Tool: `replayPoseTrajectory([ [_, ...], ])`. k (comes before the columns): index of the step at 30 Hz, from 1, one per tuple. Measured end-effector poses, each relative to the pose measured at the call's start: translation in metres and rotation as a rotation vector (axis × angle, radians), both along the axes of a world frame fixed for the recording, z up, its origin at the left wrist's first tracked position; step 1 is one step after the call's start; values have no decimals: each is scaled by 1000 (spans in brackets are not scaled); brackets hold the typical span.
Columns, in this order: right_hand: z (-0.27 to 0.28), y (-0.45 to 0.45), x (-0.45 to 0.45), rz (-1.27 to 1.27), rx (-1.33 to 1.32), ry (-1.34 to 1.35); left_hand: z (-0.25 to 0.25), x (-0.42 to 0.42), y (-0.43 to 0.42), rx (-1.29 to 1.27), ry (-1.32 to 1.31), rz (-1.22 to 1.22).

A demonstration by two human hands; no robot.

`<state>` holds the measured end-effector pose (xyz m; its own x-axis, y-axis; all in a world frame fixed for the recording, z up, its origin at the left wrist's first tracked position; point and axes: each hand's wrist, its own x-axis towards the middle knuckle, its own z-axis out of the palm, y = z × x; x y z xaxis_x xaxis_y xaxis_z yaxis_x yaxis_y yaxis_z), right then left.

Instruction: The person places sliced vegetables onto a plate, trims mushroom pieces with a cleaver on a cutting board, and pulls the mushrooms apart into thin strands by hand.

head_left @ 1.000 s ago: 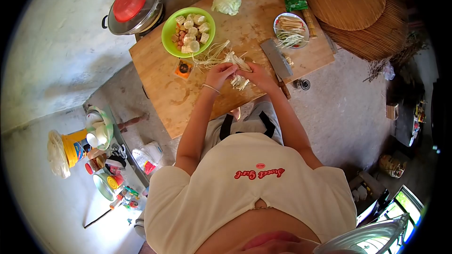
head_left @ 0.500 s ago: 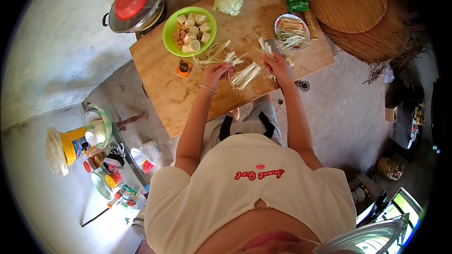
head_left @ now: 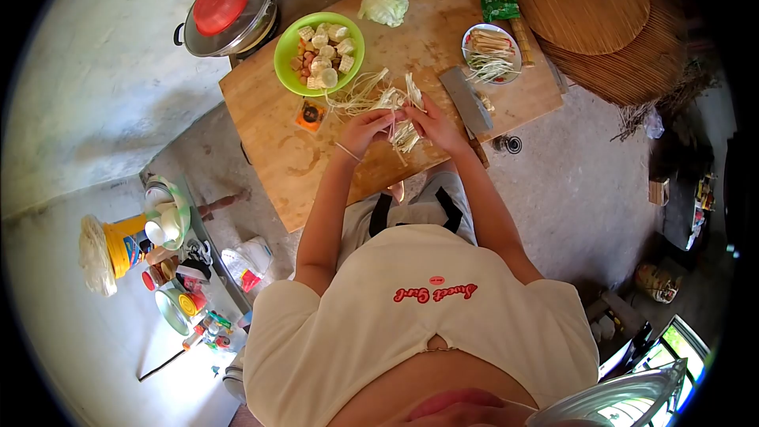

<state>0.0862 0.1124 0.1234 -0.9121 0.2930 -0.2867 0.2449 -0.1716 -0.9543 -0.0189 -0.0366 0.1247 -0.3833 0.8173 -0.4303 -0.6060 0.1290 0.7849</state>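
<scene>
My left hand (head_left: 365, 131) is closed on pale, thin strands that look like enoki mushrooms (head_left: 389, 98). Right beside it, my right hand (head_left: 436, 126) pinches another upright bunch of the enoki mushrooms (head_left: 413, 92). The fingertips of both hands nearly meet, and part of the strands between them is hidden. More enoki (head_left: 406, 139) shows just below the fingers. Loose strands (head_left: 356, 95) lie on the board beyond my left hand. A cleaver (head_left: 466, 101) rests flat to the right of my right hand.
A green bowl (head_left: 359, 71) holds corn pieces and small brownish chunks. Cabbage (head_left: 383, 5) sits at the back. At right stands a plate (head_left: 515, 71) with sticks and pale strips, near a green packet (head_left: 500, 6). An orange packet (head_left: 310, 115) lies left; a lidded pot (head_left: 251, 8) stands behind.
My right hand has moved left with its bunch, from beside the cleaver to my left hand. The cleaver's blade is now uncovered. My left hand has stayed nearly in place.
</scene>
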Motion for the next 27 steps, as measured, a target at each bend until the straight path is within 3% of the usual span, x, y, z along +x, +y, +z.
replayPoseTrajectory([
  [5,-11,7,5,-2,150,16,-6,-4,-2,-30,-24,71],
  [7,-15,13,7,-20,464,-20,-9,-10,-4,-30,-56,107],
  [8,-16,20,10,-19,465,-20,-17,-17,-7,62,-103,112],
  [10,-13,32,13,-121,364,-234,-17,-21,-9,154,-150,118],
  [11,-14,33,13,-120,364,-235,-18,-22,-9,120,-119,138],
  [13,-8,30,11,-93,94,-176,-7,-19,-6,84,-90,156],
  [15,6,14,7,-27,148,-233,3,-9,2,-62,20,170],
  [17,14,1,4,46,200,-287,-17,-6,7,-45,87,149],
  [20,6,-3,4,121,229,-60,-24,-8,7,-14,188,118],
  [24,-15,24,13,-82,116,-244,-32,-20,-2,-11,205,104],
  [27,-6,44,24,-281,-103,-133,-25,-23,-10,-88,89,277],
])
